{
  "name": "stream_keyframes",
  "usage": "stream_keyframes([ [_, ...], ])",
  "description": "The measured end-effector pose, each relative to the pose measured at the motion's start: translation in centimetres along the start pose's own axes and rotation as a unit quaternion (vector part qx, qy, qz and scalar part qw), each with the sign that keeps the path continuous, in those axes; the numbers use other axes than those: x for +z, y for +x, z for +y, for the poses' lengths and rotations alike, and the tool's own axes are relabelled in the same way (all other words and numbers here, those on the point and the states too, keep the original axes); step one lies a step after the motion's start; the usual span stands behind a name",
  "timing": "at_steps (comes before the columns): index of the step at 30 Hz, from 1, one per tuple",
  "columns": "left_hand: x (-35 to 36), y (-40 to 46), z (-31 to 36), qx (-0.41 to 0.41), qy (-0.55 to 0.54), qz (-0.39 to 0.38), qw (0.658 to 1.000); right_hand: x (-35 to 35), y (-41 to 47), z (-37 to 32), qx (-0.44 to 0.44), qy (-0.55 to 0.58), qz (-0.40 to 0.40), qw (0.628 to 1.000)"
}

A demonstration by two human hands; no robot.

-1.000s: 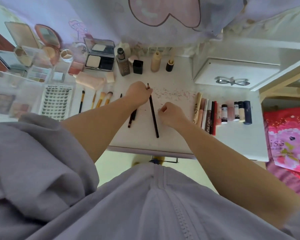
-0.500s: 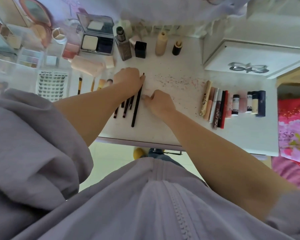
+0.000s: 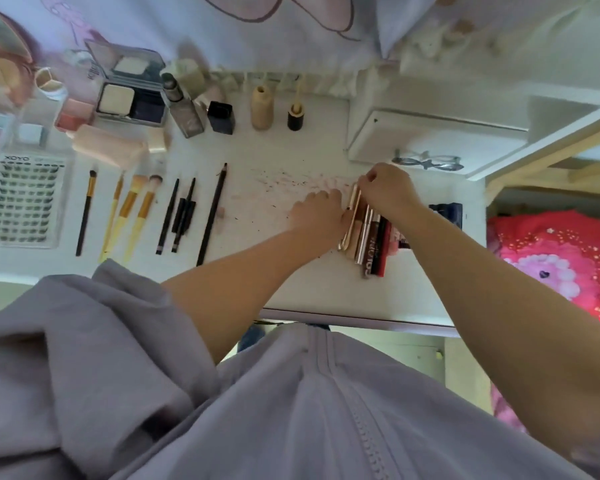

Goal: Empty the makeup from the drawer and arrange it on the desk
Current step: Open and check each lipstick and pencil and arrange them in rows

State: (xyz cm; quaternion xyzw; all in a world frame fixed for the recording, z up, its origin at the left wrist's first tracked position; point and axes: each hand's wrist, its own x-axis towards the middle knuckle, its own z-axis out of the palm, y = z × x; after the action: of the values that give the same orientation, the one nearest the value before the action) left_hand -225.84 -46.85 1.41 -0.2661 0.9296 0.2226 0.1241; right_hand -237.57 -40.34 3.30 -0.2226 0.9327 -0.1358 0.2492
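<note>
A row of lip tubes [image 3: 374, 244] lies on the white desk [image 3: 326, 289], right of centre. My right hand [image 3: 388, 192] reaches over the far ends of the row and pinches the top of the gold tube [image 3: 350, 220] at its left edge. My left hand [image 3: 317, 213] lies with curled fingers against that tube's left side; whether it grips the tube is unclear. A long black pencil [image 3: 212, 216] lies alone to the left, beside two shorter black pencils [image 3: 168, 216]. Both arms hide part of the row.
Makeup brushes [image 3: 132, 216] and a lash tray [image 3: 25, 199] lie at the left. An open compact [image 3: 132, 88], bottles [image 3: 260, 107] and a black cube [image 3: 220, 117] stand along the back. A white drawer unit [image 3: 426, 140] with a bow handle sits back right. Red bedding [image 3: 561, 258] is beyond the desk's right edge.
Both hands have left the long black pencil, now lying beside the other pencils, and moved right to the row of lip tubes. The camera view has shifted.
</note>
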Motion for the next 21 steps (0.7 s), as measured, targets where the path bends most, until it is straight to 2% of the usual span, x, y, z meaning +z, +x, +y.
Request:
stream_keyframes([
  [4,1.2,1.6,1.5,-0.053,0.052,0.007,0.997,-0.4,1.8,0.1,-0.062,-0.174,-0.017,0.983],
  [8,0.6,1.7,1.2,-0.082,0.024,0.024,0.996,-0.3,2.2,-0.6,-0.117,-0.218,-0.033,0.968],
  [10,0.2,0.9,0.6,-0.076,0.001,0.039,0.996,-0.3,2.0,-1.4,-0.119,-0.174,-0.05,0.976],
  [13,-0.7,-1.0,-0.9,-0.049,-0.066,0.093,0.992,-1.1,1.2,-3.2,-0.115,-0.024,-0.126,0.985],
  [17,-2.7,-3.5,-3.7,0.004,-0.062,0.151,0.987,-2.8,-1.0,-4.4,-0.108,0.122,-0.23,0.959],
  [21,-4.8,-5.0,-5.3,0.035,-0.065,0.126,0.989,-3.2,-3.8,-4.9,-0.151,0.251,-0.236,0.927],
])
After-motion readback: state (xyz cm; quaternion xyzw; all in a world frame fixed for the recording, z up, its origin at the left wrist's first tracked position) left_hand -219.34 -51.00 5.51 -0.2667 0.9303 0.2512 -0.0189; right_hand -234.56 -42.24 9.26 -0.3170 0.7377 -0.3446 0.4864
